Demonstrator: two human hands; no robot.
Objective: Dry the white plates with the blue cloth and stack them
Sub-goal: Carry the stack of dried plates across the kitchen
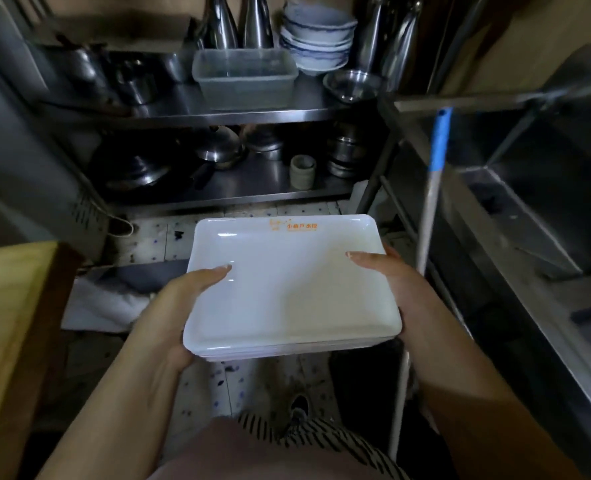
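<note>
Both grips clasp a stack of white rectangular plates (pixel 287 285) held level in the air above the tiled floor (pixel 148 244): the left hand (pixel 180 306) curls round the stack's left edge with its thumb lying on the top plate, and the right hand (pixel 396 289) holds the right edge the same way, thumb on top. Orange print marks the top plate's far rim. Ahead stands a steel shelf rack (pixel 218 116) bearing a clear plastic tub (pixel 245 77), stacked blue-rimmed bowls (pixel 316 36) and metal pots. A blue-handled mop pole (pixel 434 181) leans beside a steel sink (pixel 543 202) at right.
</note>
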